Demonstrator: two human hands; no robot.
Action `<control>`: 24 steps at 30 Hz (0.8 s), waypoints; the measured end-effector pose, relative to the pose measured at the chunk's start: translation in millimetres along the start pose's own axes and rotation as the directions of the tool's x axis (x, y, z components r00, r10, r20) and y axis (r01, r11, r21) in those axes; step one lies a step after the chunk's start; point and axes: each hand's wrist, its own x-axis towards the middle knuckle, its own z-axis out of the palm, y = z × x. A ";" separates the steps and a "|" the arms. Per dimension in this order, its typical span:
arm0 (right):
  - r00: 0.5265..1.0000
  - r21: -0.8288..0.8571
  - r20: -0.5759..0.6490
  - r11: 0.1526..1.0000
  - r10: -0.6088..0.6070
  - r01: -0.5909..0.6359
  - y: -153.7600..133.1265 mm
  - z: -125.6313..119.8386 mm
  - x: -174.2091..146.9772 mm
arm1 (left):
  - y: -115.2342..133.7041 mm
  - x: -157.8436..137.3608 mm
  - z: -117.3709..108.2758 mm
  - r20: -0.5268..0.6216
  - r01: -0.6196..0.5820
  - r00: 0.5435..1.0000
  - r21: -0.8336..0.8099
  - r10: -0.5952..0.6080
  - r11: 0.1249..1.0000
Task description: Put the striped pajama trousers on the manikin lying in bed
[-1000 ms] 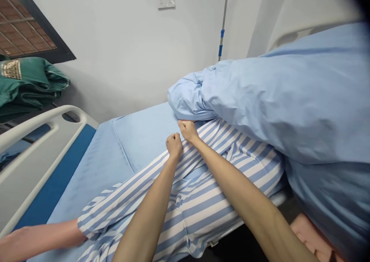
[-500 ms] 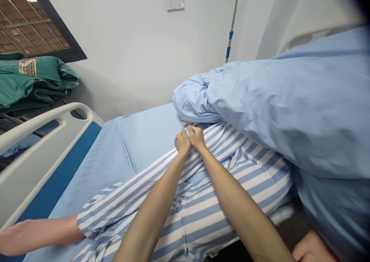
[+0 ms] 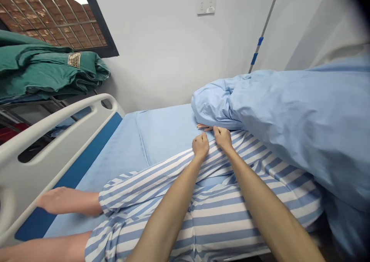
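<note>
My left hand (image 3: 200,145) is a closed fist at the far edge of the blue-and-white striped trousers (image 3: 219,212). My right hand (image 3: 222,137), also closed, lies a little to its right, over the trousers and close to the folded-back light blue quilt (image 3: 274,104). Whatever the fingers of either hand may be gripping is hidden. The trousers are on a figure lying on the bed, with bare feet (image 3: 60,200) toward the left. Just beyond my right hand, the fingers of the figure's hand (image 3: 204,127) poke out from under the quilt.
A light blue sheet (image 3: 167,127) covers the bed. Its end board (image 3: 66,138) stands at left, with green folded cloth (image 3: 58,71) on a rack behind it. A pole (image 3: 261,38) and a wall socket (image 3: 206,6) are at the back.
My fists, close together before, are now a small gap apart. The view has shifted left, so the scene sits further right and the figure's nearer leg shows at lower left.
</note>
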 end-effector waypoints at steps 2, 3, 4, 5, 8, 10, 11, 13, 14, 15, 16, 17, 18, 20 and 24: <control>0.999 -0.122 0.018 0.992 0.038 -0.035 5.5 7.3 -5.5 | -1.4 -0.8 -2.7 0.024 -0.013 1.000 -0.042 0.014 0.999; 0.998 -0.171 0.035 0.985 0.047 -0.040 6.8 10.3 -7.4 | -3.8 -0.5 -8.3 0.034 -0.008 0.999 -0.068 0.010 0.998; 0.997 -0.204 0.054 0.978 0.046 -0.034 7.1 12.5 -8.5 | -8.2 0.4 -18.0 0.036 0.004 0.999 -0.094 -0.001 0.996; 0.997 -0.221 0.068 0.975 0.035 -0.019 6.8 13.9 -9.0 | -15.2 1.7 -32.2 0.027 0.024 0.999 -0.117 -0.021 0.993; 0.997 -0.245 0.076 0.969 0.002 0.017 4.6 14.7 -8.6 | -53.5 2.2 -100.5 -0.063 0.101 0.992 -0.173 -0.113 0.980; 0.997 -0.262 0.076 0.965 0.005 0.015 4.6 14.6 -8.7 | -91.0 -6.2 -157.5 -0.141 0.157 0.972 -0.214 -0.190 0.964; 0.997 -0.271 0.075 0.963 0.011 0.009 5.4 14.5 -8.9 | -111.2 -13.6 -184.8 -0.192 0.198 0.951 -0.217 -0.241 0.956; 0.997 -0.285 0.081 0.958 0.019 0.005 7.8 13.8 -9.1 | -149.5 -33.1 -229.5 -0.284 0.248 0.918 -0.139 -0.278 0.959; 0.996 -0.296 0.090 0.955 0.021 0.007 8.3 13.3 -8.8 | -165.8 -43.4 -245.1 -0.322 0.275 0.907 -0.041 -0.273 0.961; 0.994 -0.312 0.104 0.950 0.027 0.007 7.2 12.7 -8.3 | -179.1 -53.1 -255.9 -0.337 0.283 0.911 0.087 -0.239 0.955; 0.992 -0.329 0.121 0.944 0.038 0.004 3.6 12.5 -7.7 | -189.1 -61.2 -262.2 -0.326 0.300 0.918 0.197 -0.226 0.933; 0.989 -0.343 0.139 0.939 0.050 0.001 -3.9 13.0 -7.6 | -195.5 -67.4 -264.9 -0.321 0.328 0.917 0.273 -0.236 0.904; 0.986 -0.349 0.155 0.937 0.055 0.003 -16.1 14.8 -8.7 | -198.8 -71.3 -265.2 -0.307 0.348 0.918 0.324 -0.251 0.880; 0.983 -0.302 0.181 0.952 0.012 0.044 -56.4 24.9 -18.1 | -198.6 -73.9 -262.6 -0.283 0.383 0.914 0.371 -0.290 0.846; 0.933 0.061 0.238 0.963 -0.270 0.263 -176.8 79.9 -77.0 | -194.4 -72.1 -262.4 -0.254 0.385 0.918 0.373 -0.305 0.844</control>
